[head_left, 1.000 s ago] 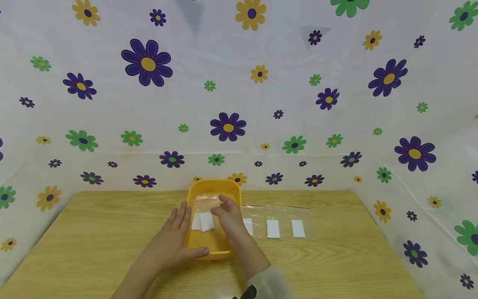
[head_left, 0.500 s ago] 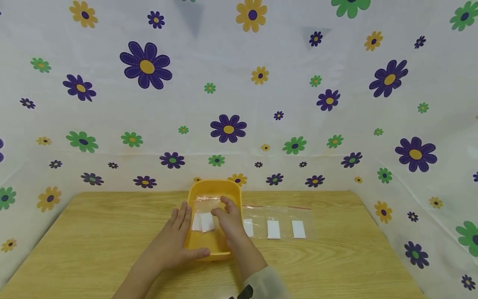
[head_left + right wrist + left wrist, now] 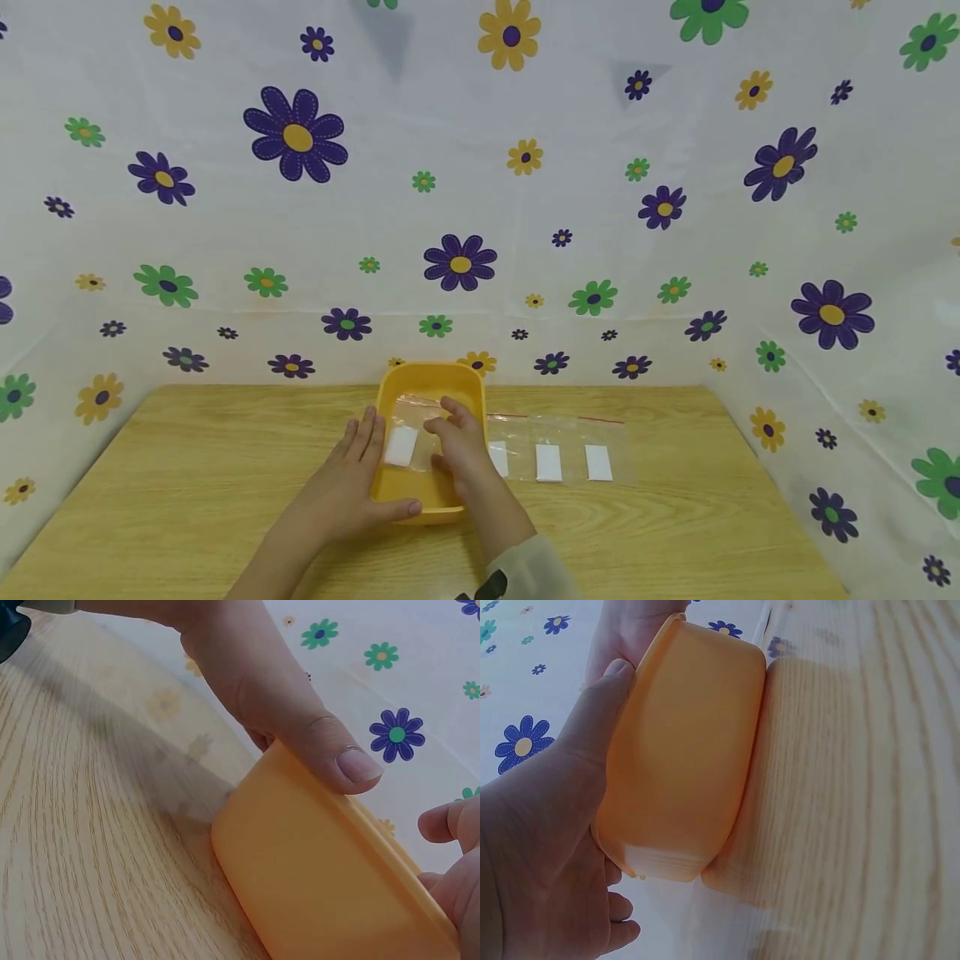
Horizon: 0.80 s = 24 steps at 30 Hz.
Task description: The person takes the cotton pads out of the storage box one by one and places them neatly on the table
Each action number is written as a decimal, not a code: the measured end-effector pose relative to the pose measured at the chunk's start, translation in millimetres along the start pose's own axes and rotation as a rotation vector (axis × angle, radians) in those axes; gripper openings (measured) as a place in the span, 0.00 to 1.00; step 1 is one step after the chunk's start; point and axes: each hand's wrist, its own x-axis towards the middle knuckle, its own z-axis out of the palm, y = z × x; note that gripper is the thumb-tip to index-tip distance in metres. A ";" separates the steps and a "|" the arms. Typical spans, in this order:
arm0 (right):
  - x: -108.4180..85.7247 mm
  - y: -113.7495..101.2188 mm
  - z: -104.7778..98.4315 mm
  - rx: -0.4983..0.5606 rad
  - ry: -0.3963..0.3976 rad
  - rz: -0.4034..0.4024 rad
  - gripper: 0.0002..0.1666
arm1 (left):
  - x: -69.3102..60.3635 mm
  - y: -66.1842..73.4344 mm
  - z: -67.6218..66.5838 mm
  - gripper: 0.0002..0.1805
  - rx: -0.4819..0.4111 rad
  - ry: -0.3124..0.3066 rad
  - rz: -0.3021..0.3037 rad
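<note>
A yellow plastic bin (image 3: 390, 500) stands on the table. My left hand (image 3: 341, 479) rests against it, its straight fingers along the left side and its thumb on the front rim. Inside lies a clear zip bag (image 3: 420, 408) holding a white card (image 3: 401, 447). My right hand (image 3: 463, 446) reaches into the bin from the right, above the bag's right part. Its upper fingers are apart; the lower ones are partly hidden, so I cannot tell whether they pinch anything. In the right wrist view only part of the right hand (image 3: 461, 870) shows, behind the rim.
Right of the bin, clear red-edged zip bags (image 3: 577, 433) with white cards (image 3: 548, 462) lie in a row on the wooden table (image 3: 675, 517). The right forearm partly covers the row's left end. A flowered white cloth (image 3: 570, 192) hangs behind and at the sides.
The right-hand one of two white cards seen in the bin no longer shows; the left card is now fully visible. A lower right-hand finger has come into sight. The left hand stays put.
</note>
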 end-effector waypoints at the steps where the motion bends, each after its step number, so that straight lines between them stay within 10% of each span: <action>1: 0.4 0.4 0.1 0.005 0.000 0.006 0.36 | 0.2 -0.2 0.3 0.72 0.003 -0.002 -0.004; 24: -1.1 5.0 -3.2 0.102 0.000 -0.034 0.35 | -1.4 -1.2 8.7 0.72 0.010 0.011 -0.010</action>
